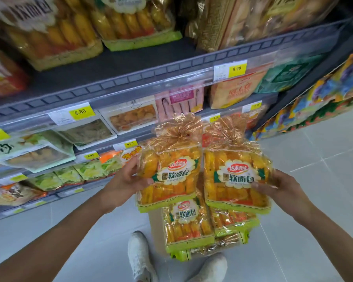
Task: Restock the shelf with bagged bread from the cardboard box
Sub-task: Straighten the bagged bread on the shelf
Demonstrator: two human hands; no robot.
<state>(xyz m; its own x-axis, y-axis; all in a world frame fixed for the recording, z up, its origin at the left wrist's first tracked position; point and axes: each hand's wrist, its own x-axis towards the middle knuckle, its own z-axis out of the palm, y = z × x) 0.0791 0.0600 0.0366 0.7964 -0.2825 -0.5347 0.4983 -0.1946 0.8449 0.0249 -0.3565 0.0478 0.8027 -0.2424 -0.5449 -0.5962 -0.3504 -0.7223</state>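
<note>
Step in hand: carry phase, two bags lifted out and held between box and shelf.

- Left hand (pixel 128 180) is closed around the side of one bread bag (pixel 169 176); thumb over the front label, fingers behind.
- Right hand (pixel 277 186) is closed around the side of a second bread bag (pixel 235 176); same style of hold, from the outer edge.
- Both bags are held upright, tied tops up, side by side, edges near or touching; exact contact cannot be told.
- Cardboard box (pixel 156 231) sits on the floor directly below the hands, mostly hidden by the remaining stock; at least three more bags (pixel 186 224) are seen in it.
- Target shelf (pixel 118 64) is above and ahead of the hands. Same-brand bags (pixel 130 19) are already stood there; a bare stretch of shelf board shows in front of them.

Next move, as judged: both bags to be raised up and forward, over the price-strip rail, and set down base-first in that bare stretch, labels facing out. Film is thin and the contents soft, so squeeze should be kept light. Restock judged partway done, given the stock left in the box.
</note>
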